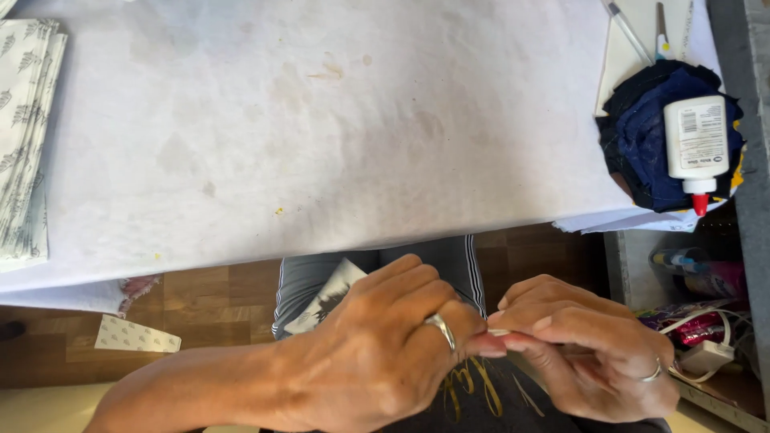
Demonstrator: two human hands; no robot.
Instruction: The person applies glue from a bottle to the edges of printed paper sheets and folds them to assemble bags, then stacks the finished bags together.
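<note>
My left hand (377,349) and my right hand (589,349) meet in front of my lap, below the near edge of the white-covered table (321,136). Their fingertips pinch a small thin pale piece (499,332) between them; most of it is hidden by the fingers. Each hand wears a ring. Under my left hand a piece of white paper with dark print (325,301) lies on my lap.
A white glue bottle with a red tip (696,148) lies on a dark blue cloth (642,136) at the table's right end, with pens (634,32) behind. A stack of leaf-patterned paper (24,136) sits far left. A patterned scrap (136,337) lies on the wooden floor. Cluttered shelf items (706,329) stand at the right.
</note>
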